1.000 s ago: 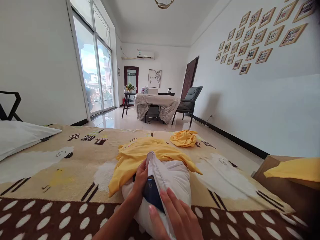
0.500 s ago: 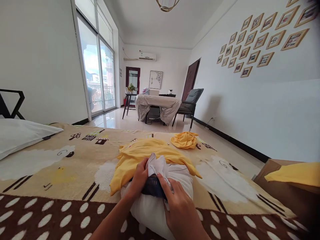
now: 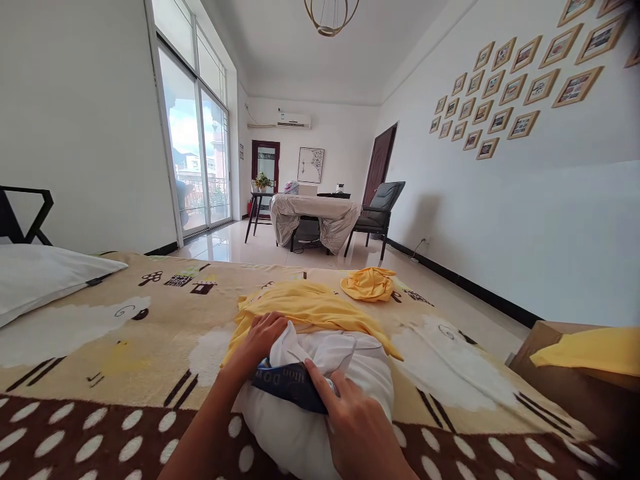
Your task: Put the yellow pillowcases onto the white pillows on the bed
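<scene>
A plump white pillow (image 3: 285, 437) lies in front of me, with a dark blue lettered band (image 3: 287, 385) across its middle. My left hand (image 3: 263, 340) pinches the white fabric at the far left of the band. On the right, my right hand (image 3: 353, 407) has its index finger along the band's edge, its other fingers curled into the white cloth; their tips are partly hidden. Yellow cloth (image 3: 300, 299) lies rumpled along the pillow's far side, and a crumpled yellow bundle (image 3: 369, 285) rests beyond it.
A patterned blanket (image 3: 165, 353) covers the bed. At the left is another white pillow (image 3: 50, 273). A cardboard box (image 3: 537, 347) with yellow cloth (image 3: 590, 353) over it stands at the right. Beyond the bed are a covered table (image 3: 320, 207) and a dark chair (image 3: 383, 207).
My left hand has moved left, away from my right hand, drawing the white fabric with it. More of the dark blue band and its lettering now shows. The view has tilted slightly up.
</scene>
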